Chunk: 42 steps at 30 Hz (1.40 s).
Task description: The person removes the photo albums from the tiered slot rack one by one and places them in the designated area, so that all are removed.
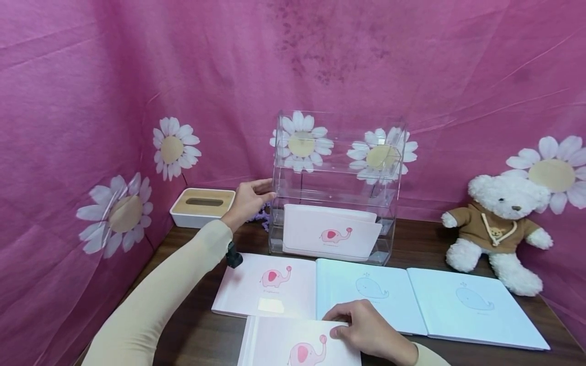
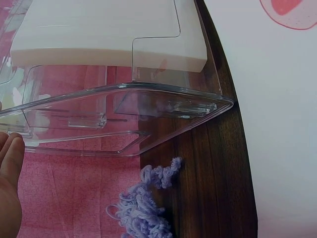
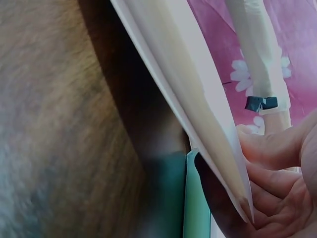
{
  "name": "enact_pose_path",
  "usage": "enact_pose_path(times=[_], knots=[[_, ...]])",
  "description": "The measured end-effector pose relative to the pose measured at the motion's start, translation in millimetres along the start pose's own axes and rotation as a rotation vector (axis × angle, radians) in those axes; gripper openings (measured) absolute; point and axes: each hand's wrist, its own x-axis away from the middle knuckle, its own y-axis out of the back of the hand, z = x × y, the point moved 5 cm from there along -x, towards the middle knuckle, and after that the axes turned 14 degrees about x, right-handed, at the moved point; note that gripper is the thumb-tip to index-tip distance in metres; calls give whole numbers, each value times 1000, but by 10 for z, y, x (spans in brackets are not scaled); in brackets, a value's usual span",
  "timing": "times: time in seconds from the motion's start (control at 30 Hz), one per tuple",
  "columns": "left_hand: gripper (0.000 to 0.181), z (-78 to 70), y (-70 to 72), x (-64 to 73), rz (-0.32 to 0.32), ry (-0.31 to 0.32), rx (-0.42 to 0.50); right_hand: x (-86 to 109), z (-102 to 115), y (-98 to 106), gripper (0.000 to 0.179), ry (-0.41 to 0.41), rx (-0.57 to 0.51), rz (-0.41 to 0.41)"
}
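My right hand grips the right edge of a pale pink elephant book at the table's front, thumb on its cover. In the right wrist view, the book's pages appear tilted beside the hand. Farther back, my left hand touches the left side of a clear tiered rack with extended fingers. Its fingers show beside the clear panel in the left wrist view. Pink elephant books stand in the rack's bottom tier. Another elephant book lies before the rack.
Two pale blue whale books lie side by side on the dark wooden table. A tissue box stands at back left, a teddy bear at right. Purple yarn-like flowers lie left of the rack.
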Motion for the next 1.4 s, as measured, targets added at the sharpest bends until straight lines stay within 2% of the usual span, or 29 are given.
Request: enact_pose_path(times=[0.53, 0.8, 1.03, 1.4], knots=[[49, 6, -6, 0, -5, 12, 5, 28, 59, 66, 14, 50, 80, -95], [49, 2, -13, -2, -1, 8, 10, 14, 39, 156, 16, 77, 54, -163], [48, 10, -11, 2, -7, 7, 13, -78, -27, 343, 27, 5, -7, -227], [48, -6, -19, 12, 0, -18, 12, -186, -72, 746, 46, 72, -76, -396]])
